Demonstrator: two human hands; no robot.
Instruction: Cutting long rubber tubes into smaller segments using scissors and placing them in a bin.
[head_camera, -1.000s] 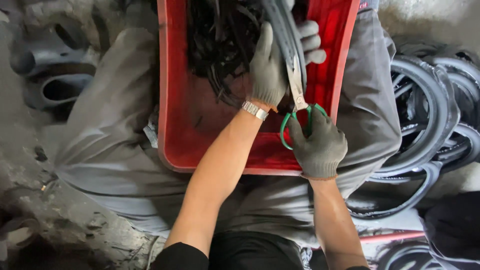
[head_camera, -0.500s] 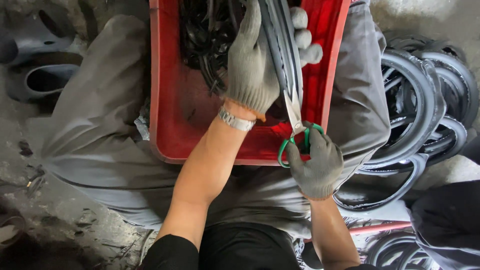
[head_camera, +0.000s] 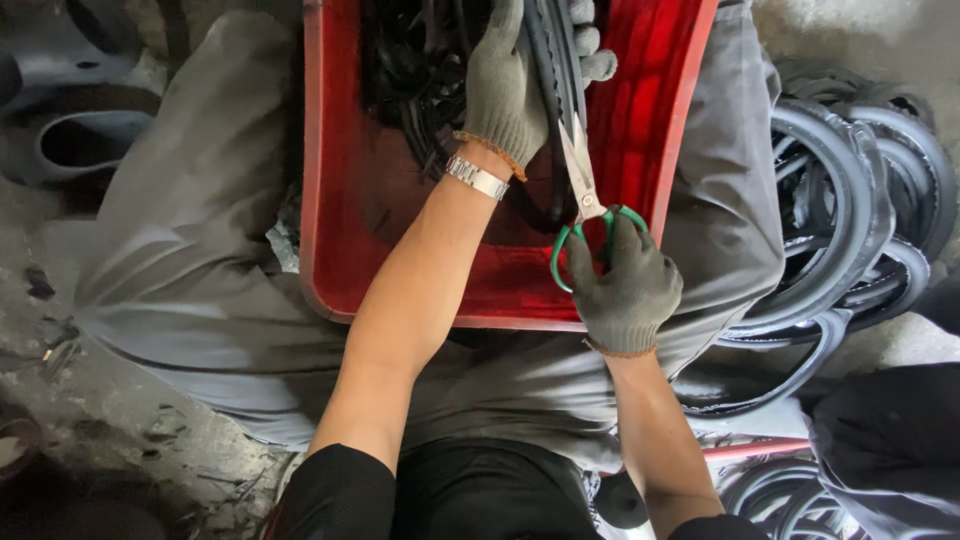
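Gloved right hand (head_camera: 622, 290) closed around green-handled steel scissors (head_camera: 583, 205), blades pointing up-away along curved black rubber strip (head_camera: 548, 70) gripped just beyond by gloved left hand (head_camera: 512, 85), over red plastic crate (head_camera: 335, 200).

Knit grey cloth on both gloves (head_camera: 505, 90), bright smooth metal on scissor blades (head_camera: 578, 165) with glossy green plastic handles, matt black rubber strip (head_camera: 550, 60), glossy red plastic crate (head_camera: 330, 200).

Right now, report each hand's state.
Left hand: closed on the black rubber ring.
Right hand: closed on the green-handled scissors.
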